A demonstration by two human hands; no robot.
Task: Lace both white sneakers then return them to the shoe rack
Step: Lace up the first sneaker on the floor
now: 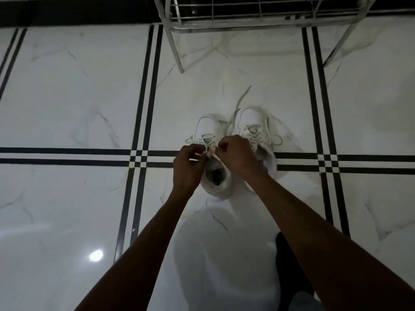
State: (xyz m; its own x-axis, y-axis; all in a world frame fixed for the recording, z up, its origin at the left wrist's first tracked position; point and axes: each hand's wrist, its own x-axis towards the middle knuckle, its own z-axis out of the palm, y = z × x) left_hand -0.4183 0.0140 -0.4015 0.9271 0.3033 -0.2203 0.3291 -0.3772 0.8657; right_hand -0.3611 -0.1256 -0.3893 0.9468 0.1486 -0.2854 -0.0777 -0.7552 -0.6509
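Note:
Two white sneakers stand side by side on the floor, toes pointing away from me. Over the left sneaker both hands work at its upper eyelets. My left hand pinches one end of its white lace. My right hand pinches the other end, just beside the tongue. The right sneaker is partly hidden behind my right hand; its laces lie loose, one end trailing away toward the rack. The metal shoe rack stands at the top of the view, its lowest wire shelf showing.
White marble floor tiles with black double stripes surround the shoes. The rack's legs stand just beyond the sneakers. A dark skirting runs along the wall at the top. A dark shape lies below my right forearm.

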